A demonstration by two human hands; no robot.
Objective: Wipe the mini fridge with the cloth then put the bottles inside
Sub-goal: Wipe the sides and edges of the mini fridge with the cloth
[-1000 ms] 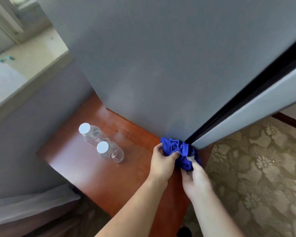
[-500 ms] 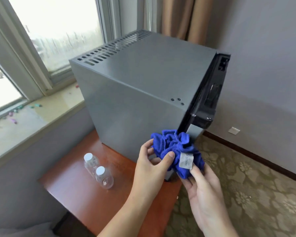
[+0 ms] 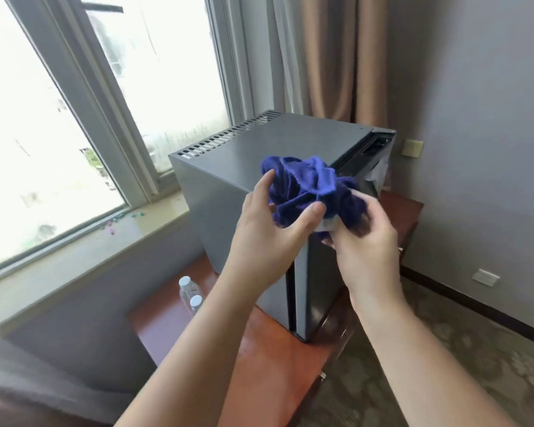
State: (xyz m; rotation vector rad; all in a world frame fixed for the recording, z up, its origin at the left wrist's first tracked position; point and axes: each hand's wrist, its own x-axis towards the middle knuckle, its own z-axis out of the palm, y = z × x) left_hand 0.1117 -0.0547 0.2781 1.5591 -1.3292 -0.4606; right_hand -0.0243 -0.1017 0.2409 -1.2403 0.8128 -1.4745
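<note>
Blue cloth (image 3: 309, 192) is bunched up and held in the air between both hands, in front of the mini fridge's (image 3: 222, 192) top front corner; can't tell if it touches the fridge. Left hand (image 3: 265, 241) grips the cloth's left and lower side, with the thumb pressed across the front of the bundle and the fingers reaching up behind its left edge. Right hand (image 3: 367, 251) has its fingers curled round the cloth's lower right part; it is motion-blurred, so the finger detail is unclear. Most of the cloth sits above and between the two hands, and a pale tag shows just under the left thumb. The fridge is a grey box with a slotted vent strip along its top rear edge, and it stands on the right part of the reddish wooden table (image 3: 259, 365). Two clear bottles (image 3: 188, 291) with white caps stand upright just beside each other near the table's left edge, left of the fridge, well below the cloth and partly hidden behind the left forearm. Behind the table's far left side are a windowsill (image 3: 105, 241) with small coloured bits on it and a large window (image 3: 59, 118). A beige curtain (image 3: 330, 57) hangs behind the fridge. The wall to the right is grey with a socket plate (image 3: 412, 147). Patterned carpet (image 3: 444, 349) lies beside the table's right edge.
</note>
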